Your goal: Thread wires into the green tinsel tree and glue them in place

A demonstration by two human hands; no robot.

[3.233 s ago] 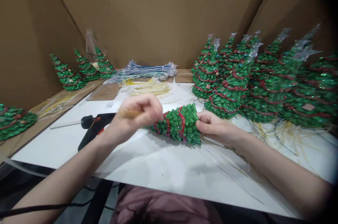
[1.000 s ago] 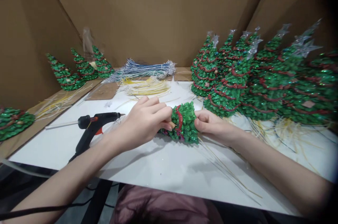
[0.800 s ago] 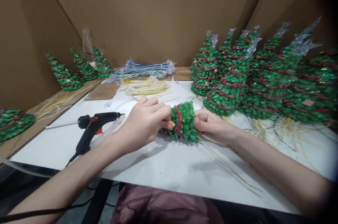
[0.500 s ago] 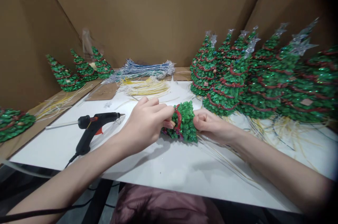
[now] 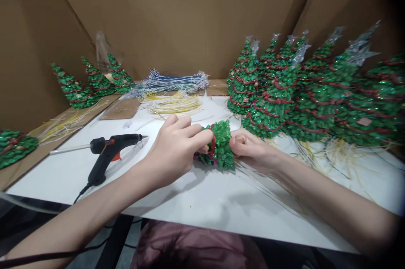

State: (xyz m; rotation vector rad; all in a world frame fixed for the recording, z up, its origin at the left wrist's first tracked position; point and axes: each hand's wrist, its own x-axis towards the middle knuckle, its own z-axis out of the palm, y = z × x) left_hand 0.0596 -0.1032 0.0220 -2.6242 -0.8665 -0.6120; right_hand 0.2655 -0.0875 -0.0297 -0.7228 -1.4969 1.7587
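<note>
A small green glittery tree [image 5: 223,144] with a red garland lies on its side just above the white table [image 5: 190,210]. My left hand [image 5: 177,146] is closed over its upper part, fingers curled and thumb pressed in, hiding the tip. At the tree's base, my right hand [image 5: 249,148] pinches the edge with bent fingers. Thin pale wires [image 5: 268,188] trail from the base to the right, below my right forearm. To the left of my left hand, a black glue gun [image 5: 109,155] with an orange trigger lies on the table, its nozzle pointing right.
Several decorated trees with clear stars [image 5: 278,96] stand at the right, loose wires [image 5: 335,155] before them. Bundles of blue-white wires [image 5: 174,83] and yellow wires [image 5: 174,103] lie at the back. More trees [image 5: 72,87] stand at the left. Cardboard walls [image 5: 177,15] rise behind.
The view has shifted slightly. My left hand has moved a little further over the tree, covering more of its garland; my right hand keeps its pinch at the base.
</note>
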